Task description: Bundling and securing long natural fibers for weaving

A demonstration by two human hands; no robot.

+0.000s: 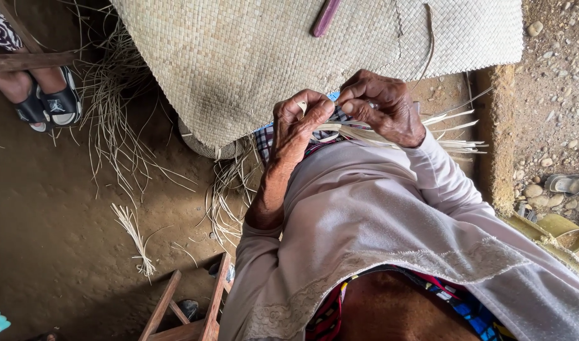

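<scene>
Observed beyond the grip, spread over the earthen floor: large pale woven mat of flat plaited straw (pixel 251 57), with a slim reddish-purple stick (pixel 326 17) lying on its far part. Beneath the grip and toward the wearer: pale pink loose cloth garment (pixel 378 208) covering the lap and both arms. Directly under the grip, trailing off to its right: bundle of long flat pale straw strips (pixel 453 142), fanned out and resting across the lap. Well to the left of the grip: loose scatter of dry straw strands (pixel 112 107) on the brown dirt floor (pixel 49 221), and below that a small tied tuft of the same. Near-left of the grip, low: brown wooden stool frame (pixel 188 309), only partly in view. Far left: another person's foot in a black sandal (pixel 62 104). Far right: raised earthen kerb (pixel 494 132), grey sandal (pixel 567 184) among pebbles. At the grip itself: left hand (pixel 299 123) with thumb and forefinger pinched closed on a narrow pale straw strip (pixel 335 108); right hand (pixel 381 104) likewise pinched on the same strip, fingertips of both nearly touching. Strip held just above the bundle, close before the mat's near edge.
</scene>
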